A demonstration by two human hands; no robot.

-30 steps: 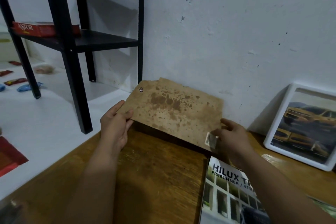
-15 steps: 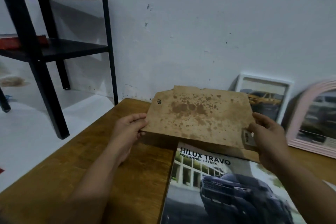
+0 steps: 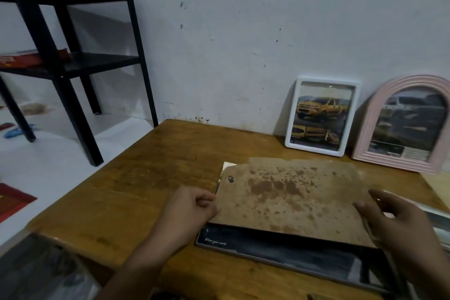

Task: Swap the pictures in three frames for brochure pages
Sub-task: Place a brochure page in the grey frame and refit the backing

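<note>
Stained brown backing board (image 3: 292, 197) lying flat over a dark frame (image 3: 280, 248) on the wooden table (image 3: 151, 178), small metal tab (image 3: 230, 179) near its far-left corner. Pale sheet edge (image 3: 225, 169) peeking out beyond that corner, just past the L fingertips.

L hand (image 3: 187, 212): fingers curled, tips at the board's left edge, thumb alongside; looks like a pinch on the edge but contact partly hidden, can't tell for sure. R hand (image 3: 399, 221): fingers spread fairly wide and mostly straight, resting on/over the board's right end, thumb pointing in twd the L hand. Blurred, so actual grip unclear.

Dark frame sticking out nearer the body than both sets of fingers, w/ small white script at its near-left corner, unreadable. Under/right of the R fingers: glossy brochure pages (image 3: 435, 219), only a strip visible.

Beyond the R fingers, leaning on the white wall: white rectangular frame (image 3: 292, 114) w/ yellow pickup pic, and just right of it a pink arched frame (image 3: 365, 134) w/ a dark vehicle pic. Both upright-tilted, well apart from the hands.

Far left of the L fingers: black shelf unit (image 3: 73, 109) on the white floor, red box (image 3: 22, 61) on its lower shelf. Blue item (image 3: 14, 132) on floor by a shelf leg. Red mat corner (image 3: 12, 200) at left edge.
</note>
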